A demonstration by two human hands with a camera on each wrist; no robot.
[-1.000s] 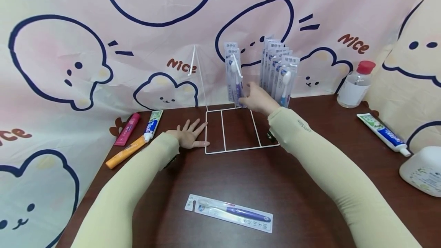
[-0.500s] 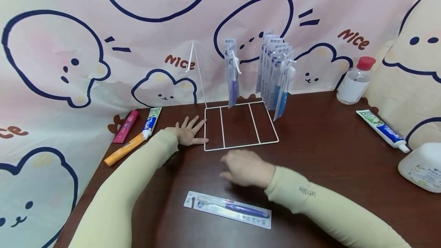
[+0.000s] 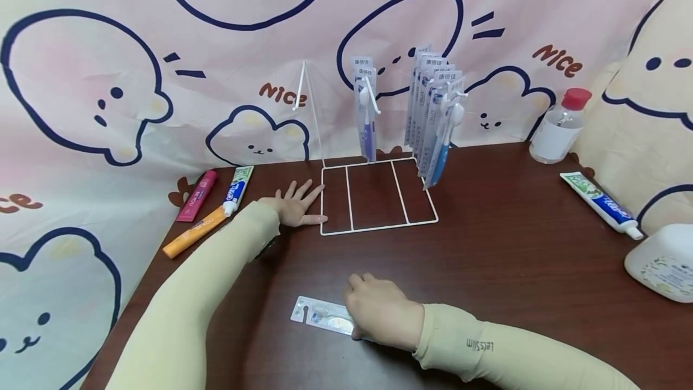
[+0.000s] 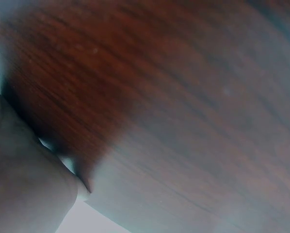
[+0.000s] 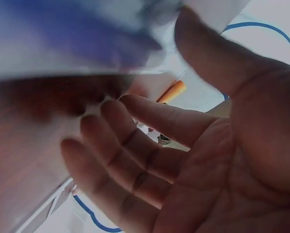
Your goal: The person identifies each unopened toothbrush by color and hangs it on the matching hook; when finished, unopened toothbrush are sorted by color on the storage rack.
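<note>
A packaged toothbrush point(image 3: 328, 316) lies across the front of the brown table; its right part is hidden under my right hand point(image 3: 379, 312). The right thumb is on the near edge and curled fingers reach over the far edge. The right wrist view shows the purple handle point(image 5: 87, 34) blurred, with the thumb point(image 5: 193, 39) against the package. My left hand point(image 3: 294, 206) rests flat on the table, fingers spread, touching the left side of a white wire rack point(image 3: 379, 230). The left wrist view shows only part of that hand point(image 4: 28, 189).
Packaged toothbrushes hang from the rack's middle hook point(image 3: 365, 110) and right hook point(image 3: 433, 119); the left hook point(image 3: 299, 86) is bare. A pink tube point(image 3: 197, 196), an orange tube point(image 3: 195, 233) and toothpaste point(image 3: 238, 188) lie left. Toothpaste point(image 3: 601, 204), a red-capped bottle point(image 3: 557, 131) and white container point(image 3: 663, 263) stand or lie right.
My right hand has come away from the middle hook and down to the packaged toothbrush at the front, which it now grips. My left hand has stayed by the rack.
</note>
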